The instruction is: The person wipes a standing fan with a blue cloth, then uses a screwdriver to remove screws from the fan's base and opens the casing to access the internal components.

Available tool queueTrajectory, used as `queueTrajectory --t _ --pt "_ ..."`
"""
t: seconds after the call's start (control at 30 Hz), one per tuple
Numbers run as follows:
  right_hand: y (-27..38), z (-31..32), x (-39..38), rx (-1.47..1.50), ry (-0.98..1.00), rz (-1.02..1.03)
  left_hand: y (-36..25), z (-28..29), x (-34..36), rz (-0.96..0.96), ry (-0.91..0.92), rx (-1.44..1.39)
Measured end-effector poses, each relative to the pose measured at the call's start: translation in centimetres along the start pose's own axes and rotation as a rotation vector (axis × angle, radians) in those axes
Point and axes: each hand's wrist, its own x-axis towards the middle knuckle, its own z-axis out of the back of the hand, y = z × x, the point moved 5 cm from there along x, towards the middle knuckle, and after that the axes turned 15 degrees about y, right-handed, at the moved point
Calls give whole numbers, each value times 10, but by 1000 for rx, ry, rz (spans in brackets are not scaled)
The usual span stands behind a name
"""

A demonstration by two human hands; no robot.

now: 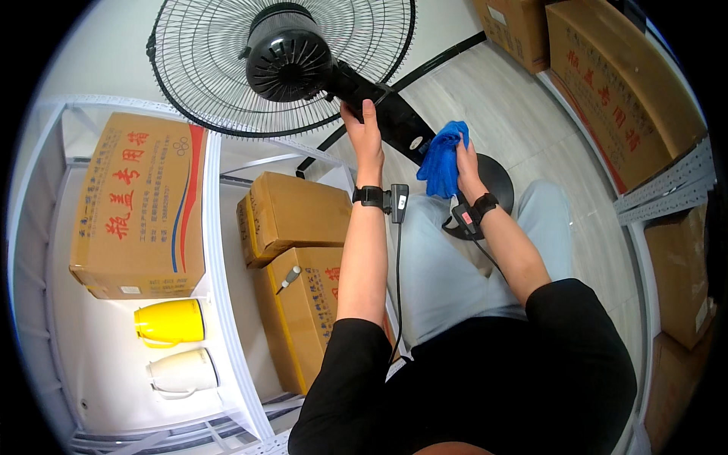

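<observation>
As the right hand (468, 168) grips one blue cloth (442, 163) beside the pole (398, 125) of one black fan (292, 72), the left hand (365, 144) meets it higher up; cannot tell if gripping. Left shelf (106, 356): one white jug (184, 371), one yellow jug (171, 321), one box (144, 205).

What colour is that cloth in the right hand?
The cloth in the right hand is bright blue; it shows in the head view, the only one here.

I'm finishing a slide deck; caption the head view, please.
Left hand at the upper column of a black pedestal fan, right hand holding a blue cloth, cardboard boxes shelved on both sides.
</observation>
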Motion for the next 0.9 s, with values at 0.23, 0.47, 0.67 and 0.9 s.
queueTrajectory --t 0.23,0.47,0.67,0.9 --pt "117 -121 -36 -686 204 702 4 14 -5 75 100 -31" --pt "77 -106 -36 -1119 197 811 -6 10 1 108 253 -169" --pt "35 -32 -31 -1131 200 517 -9 9 2 75 247 -139" --pt "101 -62 -37 -901 215 503 -4 14 -1 121 264 -216"
